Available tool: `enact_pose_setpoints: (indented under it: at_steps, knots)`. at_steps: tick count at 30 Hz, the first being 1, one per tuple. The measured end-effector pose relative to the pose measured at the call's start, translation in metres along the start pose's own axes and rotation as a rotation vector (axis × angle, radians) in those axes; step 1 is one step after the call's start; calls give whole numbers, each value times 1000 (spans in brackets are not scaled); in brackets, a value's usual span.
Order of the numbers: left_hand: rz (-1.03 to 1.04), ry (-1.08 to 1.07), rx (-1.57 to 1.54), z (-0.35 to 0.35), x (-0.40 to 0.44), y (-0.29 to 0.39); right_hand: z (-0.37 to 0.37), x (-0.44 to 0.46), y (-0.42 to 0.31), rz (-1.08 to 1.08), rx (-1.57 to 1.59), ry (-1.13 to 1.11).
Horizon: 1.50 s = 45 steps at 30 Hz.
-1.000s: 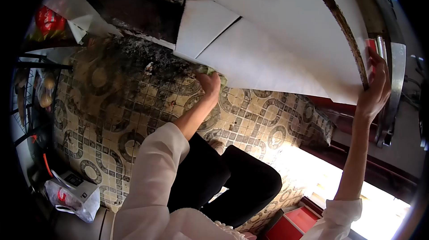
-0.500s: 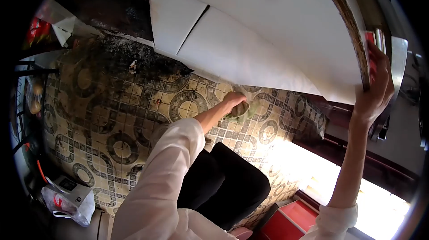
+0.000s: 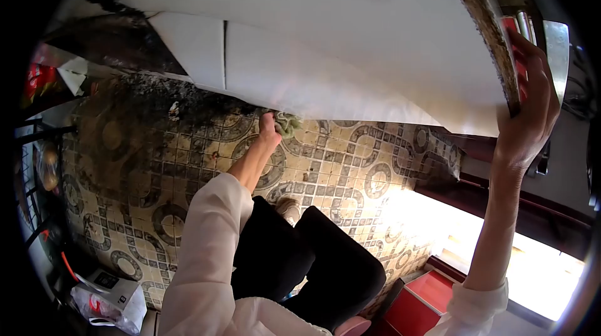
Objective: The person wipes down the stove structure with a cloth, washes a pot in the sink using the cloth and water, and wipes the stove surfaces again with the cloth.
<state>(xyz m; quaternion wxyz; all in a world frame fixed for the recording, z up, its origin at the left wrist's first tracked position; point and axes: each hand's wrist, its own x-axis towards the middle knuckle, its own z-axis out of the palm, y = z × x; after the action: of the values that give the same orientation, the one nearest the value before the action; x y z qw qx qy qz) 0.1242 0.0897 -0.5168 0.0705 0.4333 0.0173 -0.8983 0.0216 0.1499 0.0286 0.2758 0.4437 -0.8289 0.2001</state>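
Observation:
My left hand (image 3: 269, 131) is closed around a crumpled greenish cloth (image 3: 287, 125). The cloth lies on the patterned tile floor (image 3: 325, 161), right by the lower edge of a large white panel (image 3: 350, 42). At the right, my right hand (image 3: 531, 104) is raised and wrapped round the panel's worn brown side edge (image 3: 485, 29). Its fingertips are partly hidden, next to something red behind the edge.
Black grime (image 3: 169, 95) covers the floor at the far left. A black rack (image 3: 37, 148) stands at the left, with a white plastic bag (image 3: 109, 305) below it. A red box (image 3: 419, 301) sits lower right, near a bright opening (image 3: 513, 261). My knees (image 3: 338, 267) are bent below.
My left hand has slid the cloth leftward across the tiles, along the foot of the white panel. The right hand keeps its hold, and the view has shifted slightly.

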Motion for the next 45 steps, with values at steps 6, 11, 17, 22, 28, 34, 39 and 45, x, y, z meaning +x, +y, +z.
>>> enact_pose_setpoints:
  at_steps: [6,11,17,22,28,34,39,45]
  knots:
    - [-161,66,123,9,6,-4,-10,4,10,-228,-45,-103]
    - [-307,-252,1213,57,-49,-23,-11,6,7,-256,-39,-136]
    - [313,-728,2177,75,-102,-100,-5,3,-13,41,13,-21]
    - [-395,-352,1432,60,-158,-53,-1,0,-19,101,-38,82]
    - [-279,-176,617,20,-184,17,1,-3,-26,86,-43,197]
    - [-84,-337,27,37,-106,24,-4,-1,-29,118,-82,155]
    - [-216,-354,175,70,-74,-28,-20,-4,-46,79,120,135]
    - [-227,-762,1755,111,-132,-94,-18,-6,-42,92,246,57]
